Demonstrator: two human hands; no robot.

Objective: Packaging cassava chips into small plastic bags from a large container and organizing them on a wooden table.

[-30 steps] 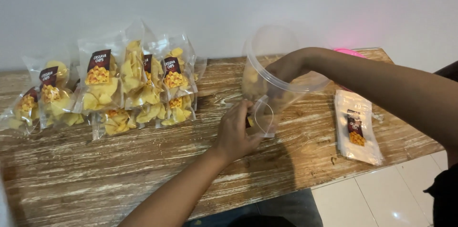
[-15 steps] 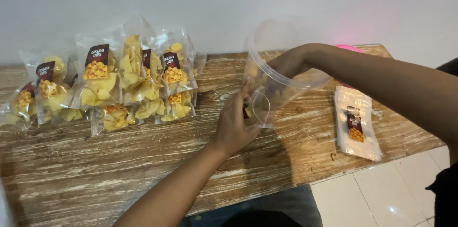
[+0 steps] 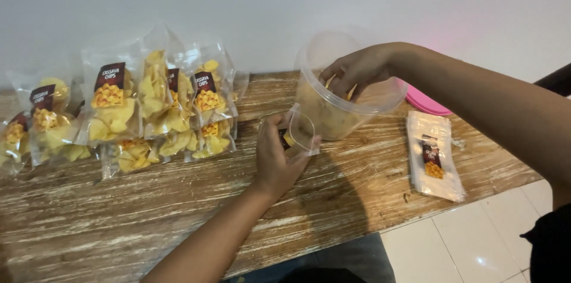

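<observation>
At table's near edge: left hand (image 3: 276,161) curled around a small clear bag (image 3: 297,133), its mouth held open.
Just beyond: right hand (image 3: 355,72) pinching yellow chips (image 3: 350,91) inside the clear tub (image 3: 333,117).
Far left: filled chip bags (image 3: 151,101) along the wall.

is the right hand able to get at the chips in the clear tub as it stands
Probably yes. The right hand is at the open mouth of the clear tub with no lid on, and its fingers already pinch a few chips. The left hand holds a small bag beside it, clear of the way.
</observation>
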